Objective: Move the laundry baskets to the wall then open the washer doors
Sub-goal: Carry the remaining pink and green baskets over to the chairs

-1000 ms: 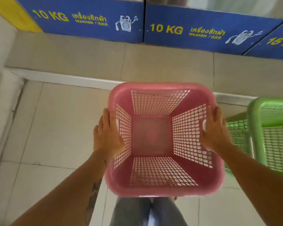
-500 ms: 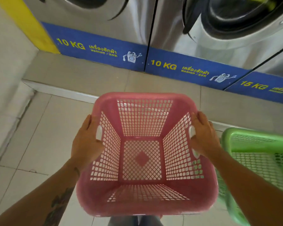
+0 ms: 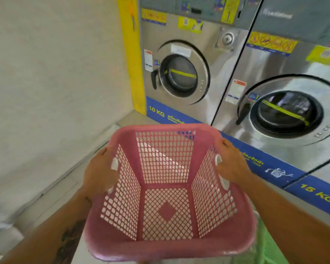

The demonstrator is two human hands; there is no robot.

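Note:
An empty pink laundry basket [image 3: 166,246] hangs in the air in front of me, tilted away. My left hand [image 3: 99,174] grips its left handle and my right hand [image 3: 231,164] grips its right handle. A green basket [image 3: 269,246] peeks out below the pink one at the lower right, mostly hidden. Two steel washers stand ahead: the left washer door [image 3: 181,73] and the right washer door [image 3: 286,111] are both closed, each with a black handle on its left side.
A pale wall [image 3: 51,82] fills the left side and meets the washers at a yellow strip [image 3: 131,54]. A raised tiled step [image 3: 126,119] runs under the washers. Blue "10 KG" and "15 KG" bands mark the washer bases.
The pink basket has been lifted higher and swung left toward the wall. My view has risen from the floor to the washer doors. The green basket has slid almost out of sight.

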